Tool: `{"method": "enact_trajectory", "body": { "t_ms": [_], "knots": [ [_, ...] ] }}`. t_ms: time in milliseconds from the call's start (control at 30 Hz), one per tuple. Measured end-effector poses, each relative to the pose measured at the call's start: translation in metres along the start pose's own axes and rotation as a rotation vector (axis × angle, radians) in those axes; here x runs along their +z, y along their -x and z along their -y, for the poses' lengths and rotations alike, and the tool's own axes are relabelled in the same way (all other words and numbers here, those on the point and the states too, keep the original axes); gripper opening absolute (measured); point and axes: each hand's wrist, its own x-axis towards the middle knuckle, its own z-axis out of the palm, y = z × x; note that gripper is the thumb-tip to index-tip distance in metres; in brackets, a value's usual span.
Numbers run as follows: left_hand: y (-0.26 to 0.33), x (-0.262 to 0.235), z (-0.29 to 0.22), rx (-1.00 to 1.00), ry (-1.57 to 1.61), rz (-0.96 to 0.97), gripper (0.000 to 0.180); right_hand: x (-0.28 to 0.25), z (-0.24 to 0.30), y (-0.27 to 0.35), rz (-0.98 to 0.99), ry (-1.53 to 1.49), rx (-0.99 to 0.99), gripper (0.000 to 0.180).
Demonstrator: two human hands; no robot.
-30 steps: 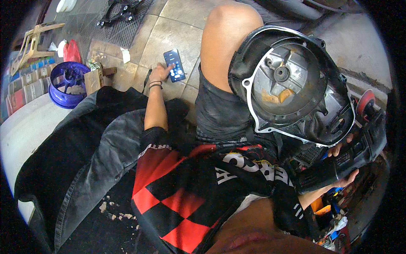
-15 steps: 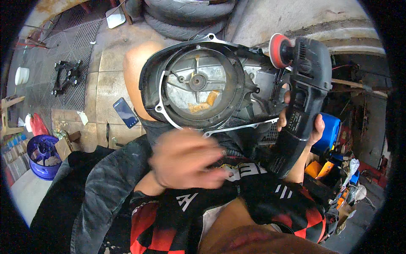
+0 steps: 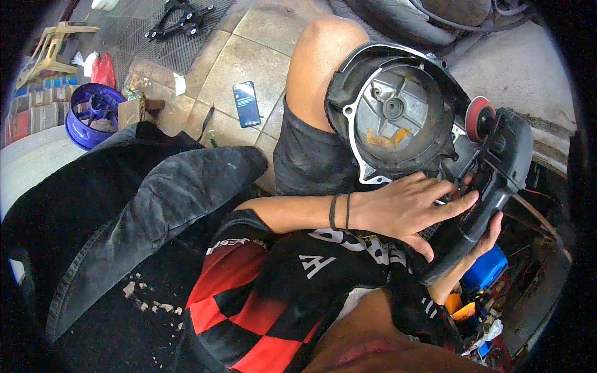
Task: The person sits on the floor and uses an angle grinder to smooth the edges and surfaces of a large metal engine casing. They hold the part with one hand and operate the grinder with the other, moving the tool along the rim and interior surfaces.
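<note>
In my right hand (image 3: 491, 235) is a black power polisher (image 3: 507, 158) with a small red and white round pad (image 3: 477, 119); the fingers wrap its handle from the right. My left hand (image 3: 404, 208) reaches across from the left, fingers spread, the index fingertip at the side of the handle. I cannot tell whether it presses on the tool. Beyond both hands, a metal engine casing (image 3: 410, 137) leans against my bare knee (image 3: 320, 53). Brownish-yellow scraps (image 3: 387, 138) lie inside its round hollow. The casing's right end is hidden behind the hands and tool.
A phone (image 3: 246, 104) with a lit screen lies on the tiled floor (image 3: 261, 53). Left stand a purple wheel hub (image 3: 94, 115) and a black metal bracket (image 3: 177, 22). Tyres (image 3: 404, 22) lie at the far right; a blue container (image 3: 485, 268) is beside my right arm.
My left hand has moved right, from in front of my chest to the polisher's handle, fingers spreading. The view has shifted, so casing and polisher sit further right. My right hand keeps its hold.
</note>
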Motion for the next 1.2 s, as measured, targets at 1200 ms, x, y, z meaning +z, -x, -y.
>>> {"method": "enact_trajectory", "body": {
  "t_ms": [1200],
  "knots": [
    [-0.007,0.004,0.011,0.07,-0.055,0.01,0.114,0.02,0.014,-0.002,-0.229,0.175,0.081,0.055]
  ]
}}
